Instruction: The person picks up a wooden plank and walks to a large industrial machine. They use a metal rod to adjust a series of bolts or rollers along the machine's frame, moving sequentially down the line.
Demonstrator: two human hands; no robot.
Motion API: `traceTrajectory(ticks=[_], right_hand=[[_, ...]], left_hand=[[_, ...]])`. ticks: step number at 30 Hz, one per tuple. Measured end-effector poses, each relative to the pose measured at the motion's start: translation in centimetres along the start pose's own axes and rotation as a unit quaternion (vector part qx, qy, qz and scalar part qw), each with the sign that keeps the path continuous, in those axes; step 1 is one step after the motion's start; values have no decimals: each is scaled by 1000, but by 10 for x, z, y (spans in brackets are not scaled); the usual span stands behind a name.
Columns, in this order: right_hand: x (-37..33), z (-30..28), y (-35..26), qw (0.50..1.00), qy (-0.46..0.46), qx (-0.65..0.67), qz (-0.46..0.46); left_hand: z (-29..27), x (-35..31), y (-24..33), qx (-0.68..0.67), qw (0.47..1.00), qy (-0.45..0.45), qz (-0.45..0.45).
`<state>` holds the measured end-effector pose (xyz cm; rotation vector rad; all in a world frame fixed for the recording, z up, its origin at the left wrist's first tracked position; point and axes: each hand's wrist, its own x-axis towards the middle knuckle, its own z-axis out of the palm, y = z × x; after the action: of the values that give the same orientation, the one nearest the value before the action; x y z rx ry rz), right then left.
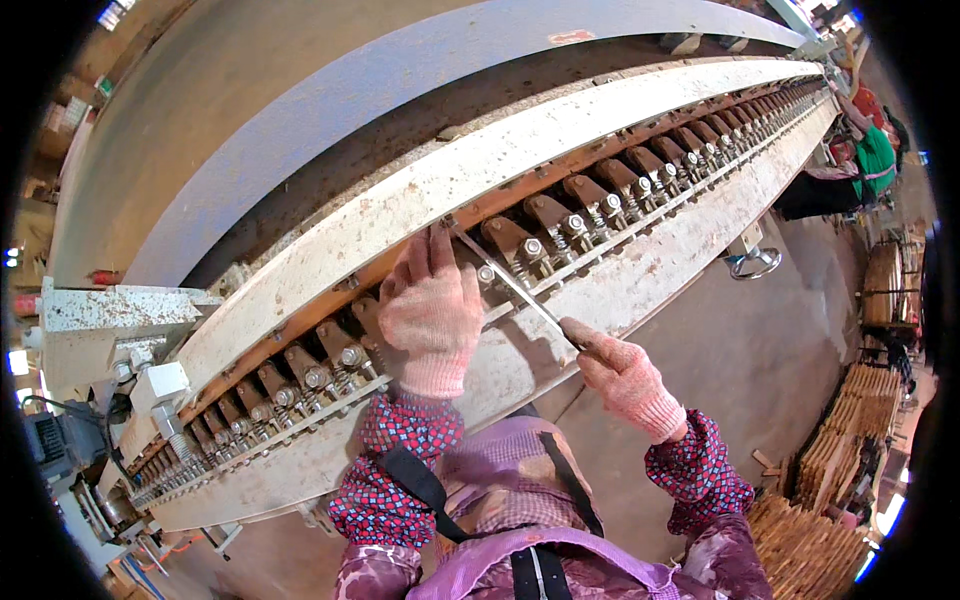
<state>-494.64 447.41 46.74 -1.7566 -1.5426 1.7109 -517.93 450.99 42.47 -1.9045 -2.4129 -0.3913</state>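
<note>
My right hand (632,385), in a pink-white knit glove, is closed round the dark end of a long, thin metal bar tool (522,293). The bar slants up and left, and its far tip meets the brown strip of the machine beside a small bolt head (449,222). Right at that tip, the fingertips of my gloved left hand (432,315) press together against the strip; what they pinch, if anything, is hidden. Both hands are over a row of brown metal levers (512,238) with bolts, nuts and springs (575,240), partly covered by my left hand.
A long white beam (560,122) runs behind the row, with a blue-grey curved rail (330,105) farther back. A handwheel (755,263) juts from the near beam. Another person in green (875,160) is at the far right. Stacked wood (848,430) stands at the right.
</note>
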Motion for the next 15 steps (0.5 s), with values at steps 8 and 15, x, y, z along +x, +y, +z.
traceTrajectory(ticks=[8, 15], right_hand=[[-3, 8, -7, 995, -23, 90, 41], [3, 0, -6, 997, -36, 60, 14]], left_hand=[[-1, 3, 0, -11, 999, -2, -33], [3, 2, 6, 29, 999, 16, -41]])
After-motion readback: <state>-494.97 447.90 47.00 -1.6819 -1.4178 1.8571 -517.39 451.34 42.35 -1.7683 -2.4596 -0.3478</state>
